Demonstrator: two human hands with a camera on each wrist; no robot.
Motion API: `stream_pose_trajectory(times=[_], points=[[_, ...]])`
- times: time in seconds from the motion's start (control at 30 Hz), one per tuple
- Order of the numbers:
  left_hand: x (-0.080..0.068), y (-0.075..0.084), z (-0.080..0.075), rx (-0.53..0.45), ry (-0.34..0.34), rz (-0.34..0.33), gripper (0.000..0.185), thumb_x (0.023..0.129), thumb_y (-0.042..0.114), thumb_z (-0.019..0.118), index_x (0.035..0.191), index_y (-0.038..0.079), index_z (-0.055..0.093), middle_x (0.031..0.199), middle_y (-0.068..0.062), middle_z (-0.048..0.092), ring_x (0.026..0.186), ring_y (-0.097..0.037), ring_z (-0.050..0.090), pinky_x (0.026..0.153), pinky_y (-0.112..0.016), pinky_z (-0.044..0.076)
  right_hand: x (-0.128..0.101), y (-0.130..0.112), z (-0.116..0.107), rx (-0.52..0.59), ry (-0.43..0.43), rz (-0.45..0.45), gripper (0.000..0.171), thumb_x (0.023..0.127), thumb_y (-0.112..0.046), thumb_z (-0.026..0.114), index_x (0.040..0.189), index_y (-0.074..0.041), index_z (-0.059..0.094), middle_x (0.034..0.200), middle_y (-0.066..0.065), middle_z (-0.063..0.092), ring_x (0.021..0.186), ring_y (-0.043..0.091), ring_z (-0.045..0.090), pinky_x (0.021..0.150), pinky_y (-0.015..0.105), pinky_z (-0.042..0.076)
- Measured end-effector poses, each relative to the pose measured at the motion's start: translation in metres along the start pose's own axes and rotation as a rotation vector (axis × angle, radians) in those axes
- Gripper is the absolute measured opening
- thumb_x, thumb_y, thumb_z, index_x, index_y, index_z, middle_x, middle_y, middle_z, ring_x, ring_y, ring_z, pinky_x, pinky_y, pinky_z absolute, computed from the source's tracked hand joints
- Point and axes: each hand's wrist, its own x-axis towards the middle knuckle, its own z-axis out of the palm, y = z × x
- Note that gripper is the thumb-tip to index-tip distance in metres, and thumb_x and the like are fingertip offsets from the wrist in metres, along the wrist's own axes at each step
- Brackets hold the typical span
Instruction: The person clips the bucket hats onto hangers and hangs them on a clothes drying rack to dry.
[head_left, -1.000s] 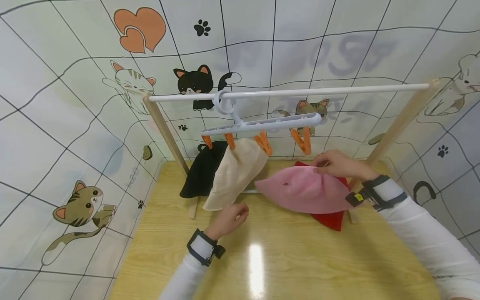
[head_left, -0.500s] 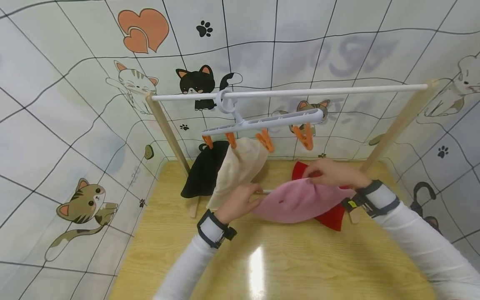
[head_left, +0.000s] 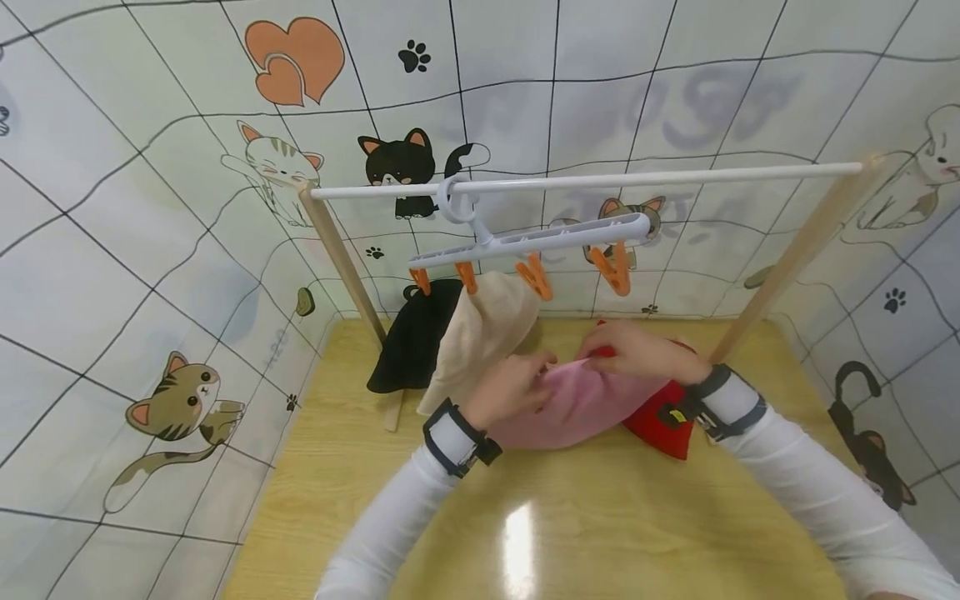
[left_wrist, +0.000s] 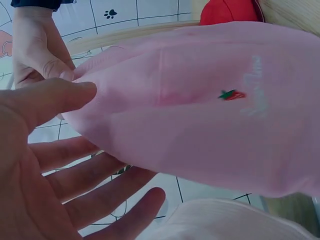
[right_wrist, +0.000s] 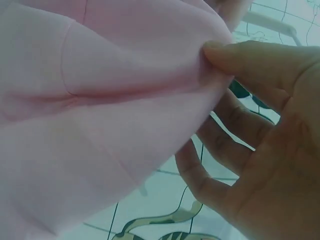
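Observation:
A pink bucket hat (head_left: pixel 577 412) hangs by its edge above the table, below the clips. Small strawberry embroidery and pale lettering show on it in the left wrist view. My right hand (head_left: pixel 637 350) pinches the edge between thumb and fingers, as the right wrist view shows. Close beside it, my left hand (head_left: pixel 513 387) has its thumb on the front of the cloth and its fingers behind. A white hanger (head_left: pixel 525 242) carries orange clips; the two right-hand clips (head_left: pixel 534 277) hold nothing. A black hat (head_left: pixel 416 342) and a cream hat (head_left: pixel 480 333) hang from the left clips.
The hanger hooks over a white rod (head_left: pixel 600 180) on wooden posts (head_left: pixel 795 258). Behind my right hand a red hat (head_left: pixel 663 429) lies on the wooden table (head_left: pixel 600 517). A wall (head_left: pixel 187 250) printed with cats encloses the back and sides.
My left hand has come up and right from beside the cream hat to the pink hat's edge, near my right hand. The pink hat has shifted left and slightly lower.

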Motion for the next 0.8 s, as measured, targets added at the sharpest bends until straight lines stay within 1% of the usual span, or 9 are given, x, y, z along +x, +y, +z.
stream_pose_trajectory(times=[0.07,0.17,0.23,0.37,0.5,0.6,0.7,0.73,0.8], points=[[0.001,0.000,-0.002,0.020,0.003,-0.010,0.019,0.091,0.017,0.067,0.106,0.007,0.062,0.072,0.006,0.056,0.062,-0.005,0.053,0.057,-0.017,0.041,0.003,-0.002,0.003,-0.011,0.020,0.011,0.011,0.087,-0.007,0.070,0.096,-0.012,0.073,0.090,-0.008,0.063,0.084,0.016,0.057,0.077,0.039,0.049],[0.003,0.001,-0.005,0.047,-0.001,-0.025,0.008,0.092,0.018,0.065,0.091,0.012,0.062,0.067,0.006,0.053,0.061,-0.007,0.051,0.054,-0.019,0.040,0.007,-0.003,0.008,0.008,0.050,0.025,0.010,0.088,-0.008,0.068,0.096,-0.012,0.072,0.090,-0.006,0.063,0.085,0.017,0.057,0.077,0.040,0.048],[0.004,0.000,-0.006,0.048,-0.003,-0.030,0.010,0.092,0.016,0.064,0.084,0.013,0.060,0.064,0.006,0.050,0.060,-0.007,0.050,0.053,-0.020,0.038,0.010,-0.003,0.010,0.047,0.064,0.025,0.009,0.089,-0.008,0.067,0.096,-0.012,0.072,0.091,-0.004,0.065,0.085,0.018,0.058,0.077,0.040,0.049],[0.006,-0.001,-0.010,0.061,0.027,-0.024,0.014,0.092,0.011,0.062,0.079,0.015,0.060,0.061,0.006,0.047,0.058,-0.007,0.049,0.053,-0.019,0.037,0.016,0.000,0.013,0.165,0.078,0.099,0.012,0.092,-0.009,0.064,0.100,-0.013,0.072,0.095,-0.003,0.066,0.089,0.017,0.059,0.079,0.040,0.049],[0.008,-0.002,-0.017,0.091,0.063,-0.043,0.015,0.091,0.009,0.062,0.077,0.016,0.063,0.059,0.006,0.048,0.056,-0.007,0.050,0.052,-0.021,0.039,0.023,0.001,0.005,0.321,0.145,0.160,0.020,0.094,-0.004,0.059,0.113,-0.004,0.066,0.108,0.009,0.065,0.101,0.025,0.059,0.088,0.044,0.048],[0.010,-0.003,-0.022,0.102,0.052,-0.083,0.016,0.091,0.012,0.062,0.076,0.016,0.064,0.060,0.007,0.050,0.057,-0.008,0.051,0.052,-0.023,0.040,0.034,-0.003,-0.008,0.488,0.211,0.171,0.030,0.097,-0.005,0.054,0.126,0.003,0.056,0.121,0.020,0.059,0.112,0.033,0.054,0.095,0.051,0.043],[0.012,-0.004,-0.029,0.121,0.032,-0.113,0.016,0.092,0.015,0.061,0.077,0.017,0.065,0.059,0.007,0.051,0.056,-0.009,0.052,0.051,-0.025,0.040,0.045,-0.012,-0.021,0.654,0.243,0.186,0.040,0.101,-0.015,0.048,0.137,0.003,0.047,0.132,0.019,0.052,0.119,0.031,0.049,0.102,0.052,0.036],[0.013,-0.004,-0.032,0.125,0.022,-0.119,0.015,0.092,0.016,0.060,0.078,0.017,0.066,0.059,0.007,0.051,0.056,-0.009,0.052,0.051,-0.025,0.040,0.050,-0.015,-0.024,0.710,0.257,0.168,0.042,0.102,-0.015,0.047,0.139,0.004,0.044,0.133,0.020,0.051,0.120,0.030,0.049,0.103,0.051,0.036],[0.016,-0.004,-0.039,0.142,0.016,-0.125,0.016,0.092,0.017,0.060,0.078,0.016,0.067,0.059,0.005,0.051,0.054,-0.010,0.053,0.049,-0.026,0.040,0.061,-0.021,-0.029,0.795,0.284,0.112,0.043,0.102,-0.015,0.044,0.141,0.005,0.041,0.133,0.015,0.052,0.118,0.027,0.050,0.102,0.045,0.038]])
